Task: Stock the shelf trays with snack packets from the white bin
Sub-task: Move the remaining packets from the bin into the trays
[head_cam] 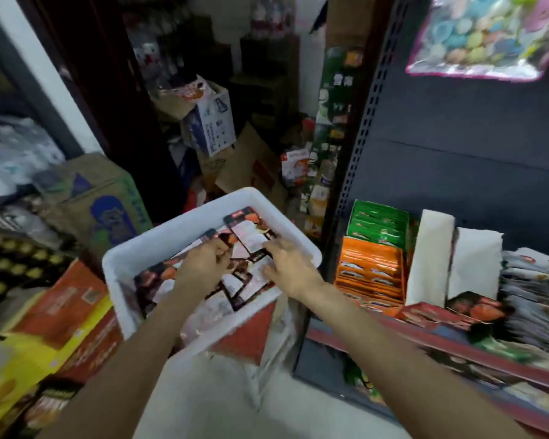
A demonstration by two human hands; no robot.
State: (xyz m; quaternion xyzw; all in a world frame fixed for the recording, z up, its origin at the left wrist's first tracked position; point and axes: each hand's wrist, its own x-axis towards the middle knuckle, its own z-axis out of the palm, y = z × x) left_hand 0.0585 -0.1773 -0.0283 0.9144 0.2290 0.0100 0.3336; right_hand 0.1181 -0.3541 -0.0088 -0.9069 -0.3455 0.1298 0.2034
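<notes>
The white bin (159,242) sits in front of me, tilted, with several dark-and-white snack packets (232,285) loose inside. Both hands are down in it. My left hand (203,264) grips a dark packet (217,237) at its upper end. My right hand (286,264) pinches another packet (251,237) that sticks up toward the bin's far rim. On the shelf to the right stand trays of orange packets (369,270) and green packets (377,223), beside two white trays (431,258).
A red-edged shelf lip (456,346) runs along the right, with more packets (532,289) stacked at its far end. Cardboard cartons (61,312) crowd the left, and boxes (213,122) pile up behind the bin. A pink-edged bag (488,36) hangs above the shelf.
</notes>
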